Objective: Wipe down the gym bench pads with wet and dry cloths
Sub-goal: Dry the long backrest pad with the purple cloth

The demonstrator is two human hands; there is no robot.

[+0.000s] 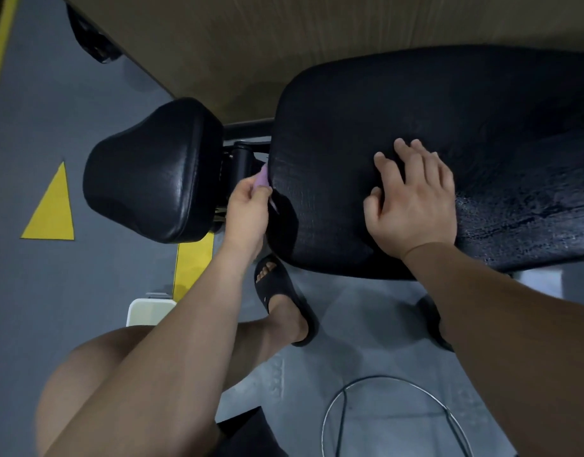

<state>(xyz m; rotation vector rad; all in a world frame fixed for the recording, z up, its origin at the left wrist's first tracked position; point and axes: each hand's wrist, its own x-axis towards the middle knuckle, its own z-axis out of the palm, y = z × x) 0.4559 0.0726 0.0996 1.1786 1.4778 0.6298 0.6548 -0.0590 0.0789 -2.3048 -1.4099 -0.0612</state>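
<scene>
A lilac cloth (262,178) is held against the left edge of the back pad (448,133).

The grey floor (53,110) is marked with a yellow triangle (51,212). The black back pad is spread across the right of the view, and a wet sheen is seen on its near right part. The smaller black seat pad (152,173) is set to its left, with a narrow gap between the 2. The right hand (412,206) is laid flat on the back pad, fingers straight and spread, nothing gripped. The left hand (247,212) is placed at the gap, its fingers curled round the cloth, which is touching the back pad's edge. 1 black sandal (284,301) is seen just below.
</scene>
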